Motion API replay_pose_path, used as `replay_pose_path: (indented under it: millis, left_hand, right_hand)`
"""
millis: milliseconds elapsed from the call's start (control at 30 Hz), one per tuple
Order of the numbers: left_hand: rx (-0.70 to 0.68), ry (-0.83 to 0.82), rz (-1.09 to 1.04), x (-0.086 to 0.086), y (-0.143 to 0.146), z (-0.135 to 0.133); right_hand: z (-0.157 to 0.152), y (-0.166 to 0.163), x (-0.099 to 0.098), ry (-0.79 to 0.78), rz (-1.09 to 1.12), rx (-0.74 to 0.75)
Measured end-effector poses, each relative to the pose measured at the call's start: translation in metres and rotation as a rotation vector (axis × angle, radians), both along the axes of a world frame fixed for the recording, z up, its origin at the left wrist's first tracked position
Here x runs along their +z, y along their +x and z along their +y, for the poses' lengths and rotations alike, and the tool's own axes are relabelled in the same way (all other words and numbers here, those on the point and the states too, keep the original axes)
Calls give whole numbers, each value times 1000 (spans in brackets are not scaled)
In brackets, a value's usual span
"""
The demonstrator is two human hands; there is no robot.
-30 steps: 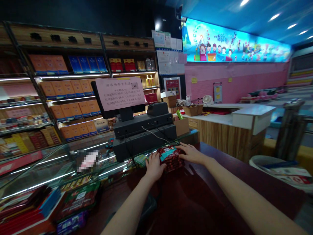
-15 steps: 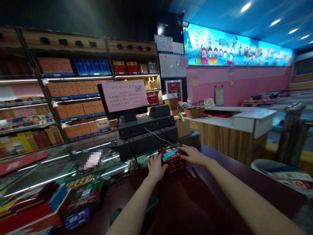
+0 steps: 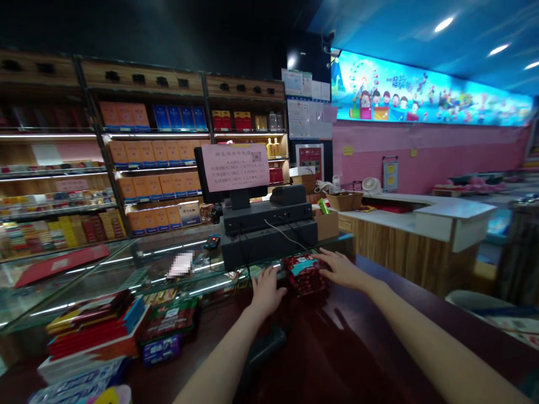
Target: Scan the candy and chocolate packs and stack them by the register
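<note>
Head camera: a stack of red packets is being flanked on a dark surface before a black till unit; its right edge is being touched by the right hand, grip spread and unclasped, while the empty grip of the left hand is being splayed just beside it.

Up top it's murky, the black ceiling drinking everything in, while over to the right 3 white spotlights blaze and the cartoon mural glows blue! Strip lights line the shelving, bright streaks cut across the glass counter, and dark shadow spreads over the glossy desktop below the right hand. Lettering on the snack packs blurs, the outer edges stretch and smear, and 1 pale patch is pixelated.
</note>
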State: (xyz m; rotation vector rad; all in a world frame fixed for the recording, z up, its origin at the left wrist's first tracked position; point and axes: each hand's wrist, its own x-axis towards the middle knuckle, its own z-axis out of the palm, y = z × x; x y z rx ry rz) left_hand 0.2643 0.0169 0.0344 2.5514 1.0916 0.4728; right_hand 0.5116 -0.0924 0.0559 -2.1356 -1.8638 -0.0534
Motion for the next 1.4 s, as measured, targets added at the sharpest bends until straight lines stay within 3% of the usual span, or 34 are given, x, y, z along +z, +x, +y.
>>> replay_pose_path:
  millis: [500, 733, 967, 1200, 1400]
  left_hand:
    - [36, 191, -11, 9, -123, -1]
    - [125, 239, 79, 7, -182, 13]
    - [216, 301, 174, -1, -235, 32]
    - [256, 385, 236, -12, -270, 50]
    - [241, 484, 359, -6, -286, 51]
  right_hand:
    - [45, -122, -16, 35, 22, 297]
    - [73, -175, -27, 25, 61, 438]
    - [91, -228, -21, 3, 94, 540]
    - [114, -270, -17, -22, 81, 636]
    - [134, -298, -15, -19, 45, 685]
